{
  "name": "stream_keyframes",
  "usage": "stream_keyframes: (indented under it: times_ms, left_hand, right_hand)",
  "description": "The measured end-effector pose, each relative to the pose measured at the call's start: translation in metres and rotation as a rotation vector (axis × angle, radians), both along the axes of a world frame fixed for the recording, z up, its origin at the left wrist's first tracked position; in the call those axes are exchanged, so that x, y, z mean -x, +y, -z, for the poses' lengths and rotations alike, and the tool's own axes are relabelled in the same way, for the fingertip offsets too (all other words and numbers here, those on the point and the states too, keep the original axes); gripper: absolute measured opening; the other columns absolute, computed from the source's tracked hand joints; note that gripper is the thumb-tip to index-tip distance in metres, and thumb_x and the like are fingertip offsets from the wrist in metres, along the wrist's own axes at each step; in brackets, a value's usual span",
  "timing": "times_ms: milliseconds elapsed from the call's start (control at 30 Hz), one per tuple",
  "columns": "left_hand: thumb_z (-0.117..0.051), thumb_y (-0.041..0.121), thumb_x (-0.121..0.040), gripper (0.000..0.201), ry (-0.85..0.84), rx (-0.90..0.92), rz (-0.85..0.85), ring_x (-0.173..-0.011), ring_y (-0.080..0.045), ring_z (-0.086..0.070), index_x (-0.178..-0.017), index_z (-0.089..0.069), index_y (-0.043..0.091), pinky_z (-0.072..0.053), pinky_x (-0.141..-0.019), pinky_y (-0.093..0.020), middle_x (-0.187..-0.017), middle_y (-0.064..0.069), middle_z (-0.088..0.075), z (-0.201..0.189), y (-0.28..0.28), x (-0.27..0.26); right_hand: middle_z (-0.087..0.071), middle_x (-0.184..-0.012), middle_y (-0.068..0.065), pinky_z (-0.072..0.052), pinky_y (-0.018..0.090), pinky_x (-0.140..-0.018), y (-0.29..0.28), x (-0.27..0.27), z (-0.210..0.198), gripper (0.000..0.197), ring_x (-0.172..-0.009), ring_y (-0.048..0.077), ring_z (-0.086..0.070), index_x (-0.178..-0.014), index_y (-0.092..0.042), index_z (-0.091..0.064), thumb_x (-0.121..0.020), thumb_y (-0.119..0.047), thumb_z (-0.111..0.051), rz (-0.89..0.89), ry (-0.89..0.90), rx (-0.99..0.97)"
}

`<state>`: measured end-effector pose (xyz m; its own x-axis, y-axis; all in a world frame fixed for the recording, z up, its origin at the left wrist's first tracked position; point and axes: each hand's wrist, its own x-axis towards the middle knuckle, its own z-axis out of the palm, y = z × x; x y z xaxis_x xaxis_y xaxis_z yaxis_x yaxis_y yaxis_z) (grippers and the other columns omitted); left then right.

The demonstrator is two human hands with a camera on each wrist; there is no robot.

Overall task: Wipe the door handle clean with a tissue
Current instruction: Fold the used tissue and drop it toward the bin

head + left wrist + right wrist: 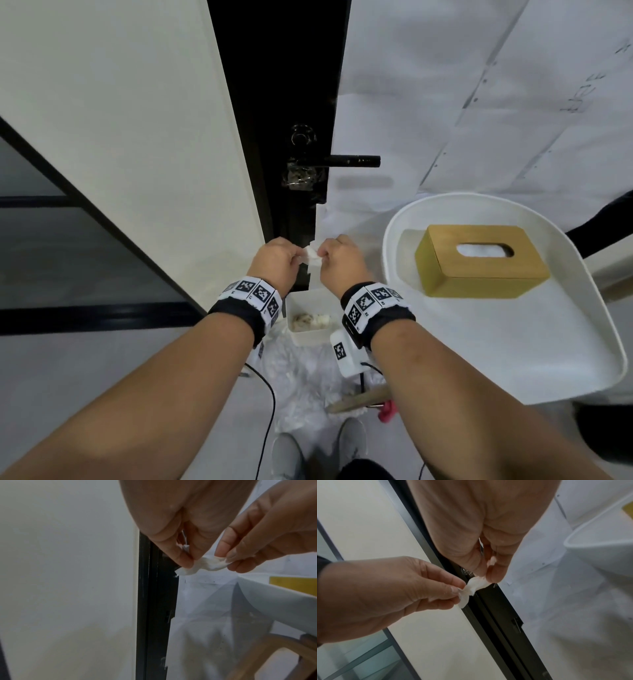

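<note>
A black lever door handle (352,161) juts to the right from the black door edge (294,102), with a lock knob (302,135) above it. Well below the handle, my left hand (279,262) and right hand (337,262) each pinch one end of a small crumpled white tissue (311,256). The left wrist view has the tissue (202,565) stretched between the fingertips of both hands. In the right wrist view the tissue (473,586) hangs in front of the dark door frame (496,608).
A white round tray table (565,342) at the right carries a yellow wooden tissue box (479,260). A white bin (308,318) with used scraps stands on the floor under my hands, on crumpled plastic sheet (301,383). A white wall (120,137) lies left.
</note>
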<state>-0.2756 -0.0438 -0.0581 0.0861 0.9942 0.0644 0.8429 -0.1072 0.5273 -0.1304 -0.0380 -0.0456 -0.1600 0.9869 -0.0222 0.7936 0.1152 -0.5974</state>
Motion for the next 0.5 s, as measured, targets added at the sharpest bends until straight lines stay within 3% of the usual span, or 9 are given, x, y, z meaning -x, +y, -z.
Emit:
stream_keyframes:
  times_ms: [300,500]
  left_hand:
    - [-0.046,0.012,-0.096,0.03,0.014,0.156,-0.058,-0.105,-0.027,-0.06,-0.114,-0.069,0.016,-0.045,-0.095,-0.032,-0.116,-0.011,-0.062,0.077,-0.006,0.002]
    - [-0.048,0.005,-0.092,0.031,-0.005,0.18,-0.06,-0.104,-0.026,-0.06,-0.112,-0.071,0.013,-0.043,-0.093,-0.025,-0.115,-0.012,-0.063,0.146,-0.006,0.005]
  right_hand:
    - [-0.052,-0.107,0.013,-0.049,0.031,-0.079,0.0,0.008,0.074,0.027,-0.081,0.026,-0.057,-0.099,-0.005,-0.064,-0.078,0.006,-0.05,-0.027,-0.005,0.105]
    - [-0.049,-0.106,0.01,-0.044,0.025,-0.071,-0.001,0.013,0.139,0.028,-0.073,0.02,-0.048,-0.095,-0.007,-0.063,-0.078,0.008,-0.048,-0.014,-0.026,0.148]
